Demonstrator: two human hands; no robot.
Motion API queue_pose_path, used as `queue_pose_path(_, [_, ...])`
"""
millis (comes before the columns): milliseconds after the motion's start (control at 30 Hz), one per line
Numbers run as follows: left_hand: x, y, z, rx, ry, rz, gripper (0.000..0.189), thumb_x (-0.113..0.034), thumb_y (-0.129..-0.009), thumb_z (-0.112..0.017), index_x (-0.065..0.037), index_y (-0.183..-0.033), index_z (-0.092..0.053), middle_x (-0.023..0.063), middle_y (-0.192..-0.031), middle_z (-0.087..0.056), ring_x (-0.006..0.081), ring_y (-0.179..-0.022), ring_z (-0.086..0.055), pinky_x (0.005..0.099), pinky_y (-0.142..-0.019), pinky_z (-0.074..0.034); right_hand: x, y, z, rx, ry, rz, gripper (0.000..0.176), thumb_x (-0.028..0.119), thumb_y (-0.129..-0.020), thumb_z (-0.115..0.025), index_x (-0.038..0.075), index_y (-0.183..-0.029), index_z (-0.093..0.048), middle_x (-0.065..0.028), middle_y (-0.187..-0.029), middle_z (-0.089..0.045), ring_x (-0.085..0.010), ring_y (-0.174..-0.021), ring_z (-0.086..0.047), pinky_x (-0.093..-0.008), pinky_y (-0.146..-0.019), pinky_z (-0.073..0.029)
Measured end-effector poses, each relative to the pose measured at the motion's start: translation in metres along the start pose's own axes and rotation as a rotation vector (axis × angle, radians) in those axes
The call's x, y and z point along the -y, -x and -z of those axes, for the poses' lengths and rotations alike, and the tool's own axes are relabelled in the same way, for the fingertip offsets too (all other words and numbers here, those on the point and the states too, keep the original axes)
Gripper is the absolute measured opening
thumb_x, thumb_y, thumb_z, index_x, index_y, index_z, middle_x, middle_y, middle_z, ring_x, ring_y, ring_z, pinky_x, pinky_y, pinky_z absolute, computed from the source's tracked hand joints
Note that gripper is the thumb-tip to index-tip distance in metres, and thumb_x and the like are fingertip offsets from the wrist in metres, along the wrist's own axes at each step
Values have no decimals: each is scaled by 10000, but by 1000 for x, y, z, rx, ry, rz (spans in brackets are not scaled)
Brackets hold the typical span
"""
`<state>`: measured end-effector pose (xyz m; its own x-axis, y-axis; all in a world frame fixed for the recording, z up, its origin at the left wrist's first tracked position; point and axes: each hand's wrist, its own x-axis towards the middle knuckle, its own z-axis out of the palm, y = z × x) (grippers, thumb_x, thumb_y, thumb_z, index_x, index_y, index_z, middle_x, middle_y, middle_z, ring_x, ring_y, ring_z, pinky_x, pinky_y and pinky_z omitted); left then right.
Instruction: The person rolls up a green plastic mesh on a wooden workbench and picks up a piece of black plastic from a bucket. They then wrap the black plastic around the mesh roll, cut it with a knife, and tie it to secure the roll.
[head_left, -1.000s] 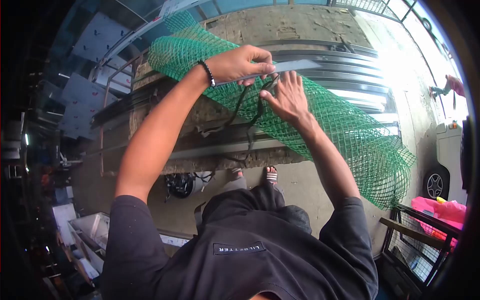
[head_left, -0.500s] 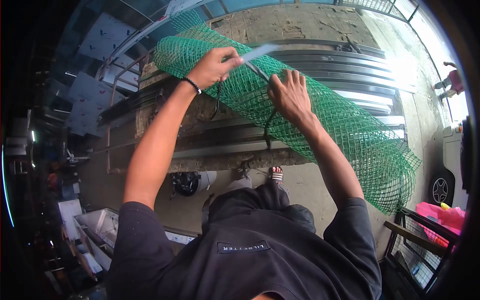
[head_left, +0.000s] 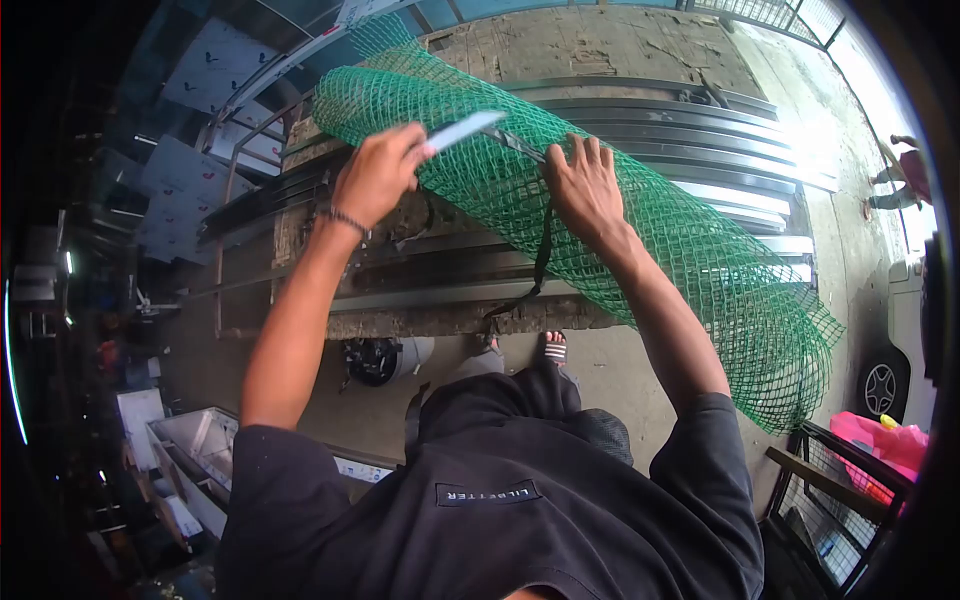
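Note:
My left hand (head_left: pixel 378 175), with a dark bracelet at its wrist, is closed on a pale flat blade (head_left: pixel 465 130), probably a knife, held over a roll of green plastic mesh (head_left: pixel 480 185). On the mesh, my right hand (head_left: pixel 585 187) pinches a black strap (head_left: pixel 520 148) between thumb and fingers. The strap stretches toward the blade across the top of the roll. A loose black length (head_left: pixel 543 255) hangs below my right hand over the near side. The roll lies diagonally across long metal bars.
Dark and silvery metal bars (head_left: pixel 640 118) rest on worn wooden boards (head_left: pixel 560 50). A bucket (head_left: pixel 412 357) stands on the floor below. A black wire-mesh frame (head_left: pixel 850 450) and pink bag (head_left: pixel 870 440) are at lower right. Part of another person (head_left: pixel 905 180) shows at far right.
My left hand and the blade have shifted left and slightly down. The loose black strap now trails farther down toward the board edge. My right hand has barely moved.

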<state>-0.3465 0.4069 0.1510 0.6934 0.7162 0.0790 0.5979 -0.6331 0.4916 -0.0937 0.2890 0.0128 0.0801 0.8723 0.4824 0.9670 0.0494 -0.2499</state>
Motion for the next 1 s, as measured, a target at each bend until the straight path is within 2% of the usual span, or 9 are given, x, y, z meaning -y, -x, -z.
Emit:
queue_pose_path(33, [-23, 14, 1, 81, -188, 125, 163, -219, -1022, -612, -58, -1006, -611, 147, -754, -683, 238, -640, -724, 435, -550, -520, 0, 1, -2, -6, 17, 8, 172, 211, -978, -525, 55, -1046, -545, -236, -1173, -567, -381, -1105, -521, -504, -956, -393])
queue_pose_path(100, [-34, 35, -20, 119, -427, 71, 139, -260, -1026, -592, -124, -1040, -618, 209, -728, -691, 444, -756, -703, 555, -626, -550, -1, 1, -2, -12, 35, 18, 174, 215, -979, -527, 55, -1044, -546, -237, -1177, -568, -381, -1105, -521, -502, -957, -392])
queue_pose_path(200, [-39, 40, -46, 54, -516, 46, 170, -282, -1034, -576, -114, -1057, -587, 230, -746, -689, 479, -769, -695, 598, -651, -539, 1, 0, 0, -1, -6, 5, 206, 245, -979, -539, 51, -1048, -556, -245, -1206, -569, -381, -1109, -519, -510, -961, -389])
queue_pose_path(567, [-64, 12, -83, -29, -490, 119, 216, -258, -1047, -549, -61, -1123, -503, 248, -737, -697, 467, -743, -713, 587, -619, -553, 9, 1, 9, 19, -12, -30, 335, 352, -1027, -537, 39, -1142, -572, -258, -1336, -548, -392, -1176, -511, -505, -984, -391])
queue_pose_path(633, [-67, 7, -89, -49, -529, 122, 341, -273, -1040, -557, -50, -1283, -473, 232, -720, -702, 437, -701, -721, 551, -597, -565, 8, 2, 5, 27, -1, -34, 369, 382, -1043, -519, 37, -1165, -572, -271, -1363, -547, -390, -1181, -518, -505, -979, -395])
queue_pose_path(667, [-63, 6, -95, -92, -621, 70, 560, -212, -1007, -582, -92, -1513, -375, 205, -699, -704, 395, -654, -724, 515, -556, -570, 7, 2, 3, -9, -7, -21, 348, 367, -1028, -537, 43, -1147, -577, -280, -1326, -550, -390, -1167, -519, -505, -978, -391])
queue_pose_path(767, [-69, -3, -92, -56, -680, 2, 798, -131, -945, -611, -180, -1640, -221, 188, -688, -704, 364, -626, -723, 497, -529, -572, 6, 2, 2, -56, -13, -7, 326, 353, -1013, -555, 50, -1132, -582, -289, -1290, -553, -389, -1157, -521, -504, -977, -387])
queue_pose_path(900, [-58, -7, -100, -53, -673, -68, 833, -26, -917, -579, -359, -1623, -288, 173, -702, -704, 378, -629, -715, 529, -530, -574, 7, 2, 4, 2, 4, -20, 354, 383, -1042, -518, 59, -1177, -568, -281, -1396, -534, -392, -1195, -522, -518, -982, -394])
queue_pose_path(1000, [-48, -9, -106, -71, -671, -111, 884, 37, -845, -565, -359, -1604, -348, 162, -708, -708, 366, -637, -720, 521, -562, -591, 7, 3, 4, -6, -1, -19, 345, 382, -1042, -517, 69, -1177, -565, -277, -1393, -532, -390, -1191, -520, -522, -984, -391])
